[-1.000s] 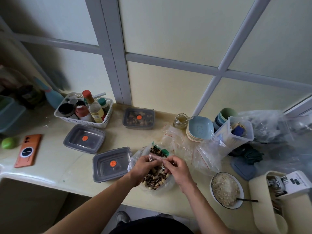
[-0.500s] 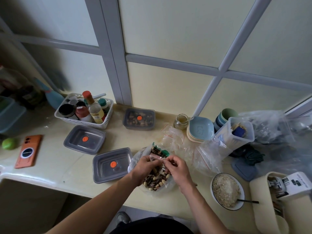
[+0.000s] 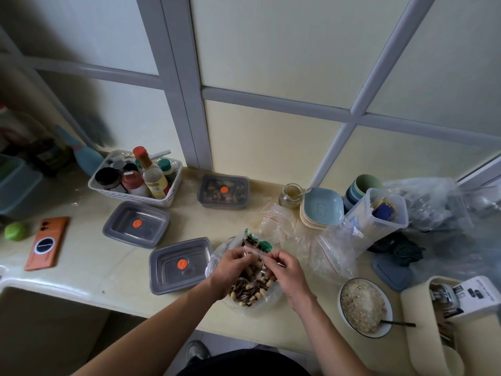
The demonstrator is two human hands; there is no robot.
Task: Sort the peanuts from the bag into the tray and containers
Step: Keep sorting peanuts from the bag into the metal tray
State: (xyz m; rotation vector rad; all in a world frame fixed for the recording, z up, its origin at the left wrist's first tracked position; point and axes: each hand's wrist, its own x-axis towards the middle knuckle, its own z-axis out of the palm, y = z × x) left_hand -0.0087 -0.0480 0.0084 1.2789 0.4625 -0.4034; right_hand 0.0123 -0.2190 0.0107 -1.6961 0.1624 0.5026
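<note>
From the head camera, the bag was a clear, crumpled plastic one, holding pale peanuts mixed with dark striped seeds, with a scrap of green at its far end. It lay on the counter near the front edge, just right of the nearest grey container and left of a bowl of rice. Its long axis ran from the person out towards the window; which end was the mouth could not be told.

The left hand and right hand were close together over it, each with fingertips curled and pinching the bag's clear film.

The three grey containers, the middle container and far container included, each bore a round orange sticker with no legible writing. A white box at the right showed a large "S".
</note>
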